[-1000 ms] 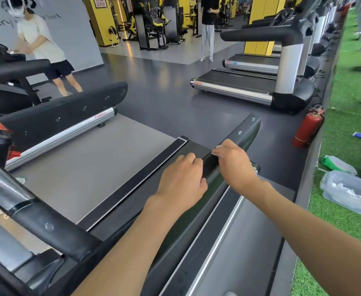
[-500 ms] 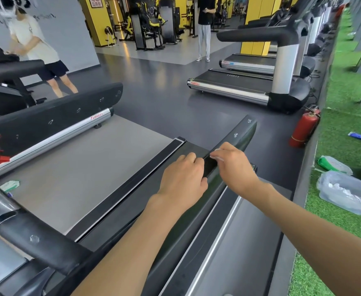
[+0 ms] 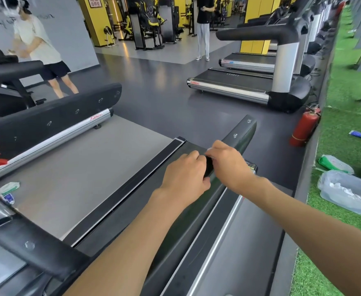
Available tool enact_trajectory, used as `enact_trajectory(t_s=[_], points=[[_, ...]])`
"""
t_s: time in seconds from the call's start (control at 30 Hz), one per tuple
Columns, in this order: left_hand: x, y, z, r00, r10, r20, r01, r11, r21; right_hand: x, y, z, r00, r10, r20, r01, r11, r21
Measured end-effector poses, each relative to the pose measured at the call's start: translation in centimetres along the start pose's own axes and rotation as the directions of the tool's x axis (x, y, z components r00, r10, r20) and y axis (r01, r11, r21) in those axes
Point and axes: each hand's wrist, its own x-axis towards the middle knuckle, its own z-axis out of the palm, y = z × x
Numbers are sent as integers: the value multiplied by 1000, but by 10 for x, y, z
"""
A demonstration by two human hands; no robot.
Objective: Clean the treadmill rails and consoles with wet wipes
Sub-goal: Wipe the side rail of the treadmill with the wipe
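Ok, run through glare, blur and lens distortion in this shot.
Head view: ceiling lights glare off the glossy dark floor; the person at far left is motion-blurred; wide-angle bending bows the turf edge; the left hand and right hand on the handrail are sharp and evenly lit, with just a white sliver of wet wipe showing.

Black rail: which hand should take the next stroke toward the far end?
Right. The right hand sits farther along the black rail, with a white sliver, likely the wipe, under its fingertips. The left hand grips the rail behind it, with no wipe visible.
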Motion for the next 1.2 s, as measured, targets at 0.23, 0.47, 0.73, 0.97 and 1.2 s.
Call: enact_trajectory(t_s=[0.23,0.47,0.73,0.97,1.2], points=[[4,-3,11,994,93,-61,-87,992,93,-2,2,1,999,42,-6,-42,999,-6],[4,-6,21,981,162,-107,-144,977,156,6,13,2,995,95,-28,-94,995,13],[5,-6,21,980,164,-113,-145,976,163,16,10,-2,998,63,-5,-63,998,-24],[3,-7,21,978,170,-125,-149,976,161,17,26,-1,986,135,-100,-135,991,11],[6,-5,20,973,203,-110,-182,968,173,3,34,-1,957,184,-223,-163,980,110]])
